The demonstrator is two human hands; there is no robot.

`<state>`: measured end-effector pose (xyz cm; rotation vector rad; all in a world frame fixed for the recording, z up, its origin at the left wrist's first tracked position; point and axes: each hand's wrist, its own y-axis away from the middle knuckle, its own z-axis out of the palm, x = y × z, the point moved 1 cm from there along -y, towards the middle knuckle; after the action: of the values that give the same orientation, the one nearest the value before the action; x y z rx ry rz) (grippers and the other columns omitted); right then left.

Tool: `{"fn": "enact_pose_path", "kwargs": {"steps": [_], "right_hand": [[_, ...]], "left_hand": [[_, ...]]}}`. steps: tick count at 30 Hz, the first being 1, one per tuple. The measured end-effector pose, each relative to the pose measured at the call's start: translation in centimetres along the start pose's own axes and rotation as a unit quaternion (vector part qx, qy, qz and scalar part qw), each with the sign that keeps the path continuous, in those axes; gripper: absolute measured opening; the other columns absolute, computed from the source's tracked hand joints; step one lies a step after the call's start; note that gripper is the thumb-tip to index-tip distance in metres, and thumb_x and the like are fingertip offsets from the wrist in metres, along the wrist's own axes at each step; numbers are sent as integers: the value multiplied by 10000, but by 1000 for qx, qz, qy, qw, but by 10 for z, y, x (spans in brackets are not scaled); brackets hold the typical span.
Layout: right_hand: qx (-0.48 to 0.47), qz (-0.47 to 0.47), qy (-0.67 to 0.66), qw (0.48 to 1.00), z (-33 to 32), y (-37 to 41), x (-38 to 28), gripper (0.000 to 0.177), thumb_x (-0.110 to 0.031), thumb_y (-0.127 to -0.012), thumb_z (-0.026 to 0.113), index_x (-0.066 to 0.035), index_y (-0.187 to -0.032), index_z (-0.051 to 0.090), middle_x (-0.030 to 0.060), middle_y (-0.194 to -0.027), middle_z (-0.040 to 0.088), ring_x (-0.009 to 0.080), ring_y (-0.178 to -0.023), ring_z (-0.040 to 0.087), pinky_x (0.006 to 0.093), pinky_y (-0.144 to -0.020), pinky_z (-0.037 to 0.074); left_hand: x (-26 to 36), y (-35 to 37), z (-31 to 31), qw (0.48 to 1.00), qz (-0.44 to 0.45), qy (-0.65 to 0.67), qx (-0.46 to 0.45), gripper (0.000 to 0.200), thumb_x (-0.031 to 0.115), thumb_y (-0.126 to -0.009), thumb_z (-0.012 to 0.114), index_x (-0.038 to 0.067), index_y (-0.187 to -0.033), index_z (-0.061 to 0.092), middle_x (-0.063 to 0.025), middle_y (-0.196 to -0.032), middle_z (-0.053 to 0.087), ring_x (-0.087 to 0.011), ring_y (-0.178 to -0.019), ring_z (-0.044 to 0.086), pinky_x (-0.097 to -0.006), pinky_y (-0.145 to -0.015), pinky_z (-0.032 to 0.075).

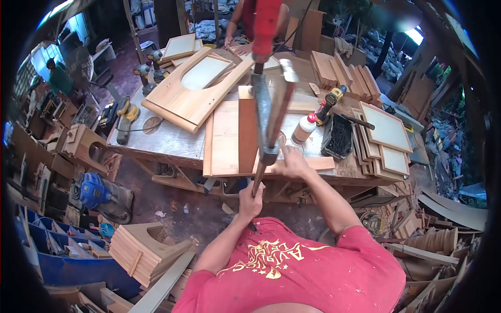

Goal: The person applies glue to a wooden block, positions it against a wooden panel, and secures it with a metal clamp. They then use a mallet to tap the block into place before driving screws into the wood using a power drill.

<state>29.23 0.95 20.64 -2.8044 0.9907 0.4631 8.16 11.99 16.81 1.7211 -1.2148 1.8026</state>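
A long metal bar clamp [259, 172] with a red handle rises upright in front of me, its upper end blurred and close to the camera. My left hand [251, 201] is wrapped round the lower part of its bar. Just right of the clamp, my right hand [293, 163] reaches over the table edge with fingers apart, near the clamp's jaw and above a narrow wooden strip [319, 164]. Behind the clamp lies a flat wooden panel [223, 138], and a brown board [247, 130] stands on it. The clamp hides part of both.
On the workbench [180, 144] are an arched wooden frame [177, 104], a glue bottle [303, 129], a cordless drill [331, 102], a bin of black screws [338, 136] and stacked framed panels [386, 128]. Another person's hand [228, 41] shows across the bench. A blue vacuum [99, 195] stands left.
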Motion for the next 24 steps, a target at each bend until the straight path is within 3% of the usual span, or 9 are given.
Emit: {"fn": "enact_pose_path", "kwargs": {"steps": [1,2,5,6,13,15,22,23,24], "right_hand": [[-28,-12,87,996,24,12,13,1151,-449,-654,886,-12,-1541,297,262,-1350,522,437,-1268,490,541,-1097,382],[28,-35,135,990,38,22,20,933,-354,-744,817,-53,-1515,385,222,-1241,575,397,-1168,544,558,-1077,373],[113,-58,235,964,61,30,30,705,-239,-828,699,-89,-1479,473,192,-1165,614,366,-1131,565,533,-1061,380],[150,-78,207,964,62,33,35,539,-118,-849,603,-142,-1387,590,133,-1064,638,319,-1029,593,544,-980,407],[134,-180,118,967,-26,67,16,483,-145,-820,621,-164,-1302,658,102,-965,639,307,-922,612,501,-871,432],[129,-198,107,966,-51,70,11,499,-153,-805,632,-166,-1302,668,87,-1000,669,293,-913,630,460,-842,452],[63,-251,65,964,-154,52,1,479,-132,-733,655,-139,-1208,719,106,-963,719,305,-927,709,446,-770,565],[-2,-225,77,971,-173,43,-1,545,-131,-725,674,-150,-1269,695,108,-1079,737,323,-959,710,458,-808,559],[-15,-227,90,970,-180,30,4,550,-128,-716,682,-156,-1264,701,127,-1029,739,334,-934,709,463,-810,557]], "left_hand": [[1,0,1,1000,4,-7,13,350,321,-1052,552,8,-922,638,-83,-633,546,-188,-559,531,-354,-560,428],[6,1,0,999,-33,-11,9,403,338,-1062,530,10,-855,636,-62,-630,541,-148,-572,517,-343,-553,412],[20,6,6,998,-55,7,4,433,348,-1064,522,15,-807,621,-52,-601,520,-138,-555,503,-340,-539,397],[27,12,8,998,-57,-2,6,469,354,-1071,506,20,-755,598,-37,-565,493,-114,-540,486,-324,-518,376],[142,-3,9,989,-123,86,3,477,404,-1077,498,51,-760,537,7,-571,475,-89,-499,449,-271,-467,343],[181,-25,13,985,-118,123,31,403,359,-1073,527,106,-768,451,54,-594,364,-60,-459,332,-249,-422,272],[276,-122,0,976,-178,123,15,340,364,-1042,564,25,-1059,547,62,-614,328,-72,-449,319,-260,-444,283],[283,-139,0,975,-181,129,6,352,352,-1040,565,6,-1108,548,65,-616,321,-73,-450,326,-267,-452,292],[290,-156,1,975,-177,133,-1,353,361,-1032,579,14,-1092,553,63,-623,320,-80,-460,348,-276,-460,304]]}}
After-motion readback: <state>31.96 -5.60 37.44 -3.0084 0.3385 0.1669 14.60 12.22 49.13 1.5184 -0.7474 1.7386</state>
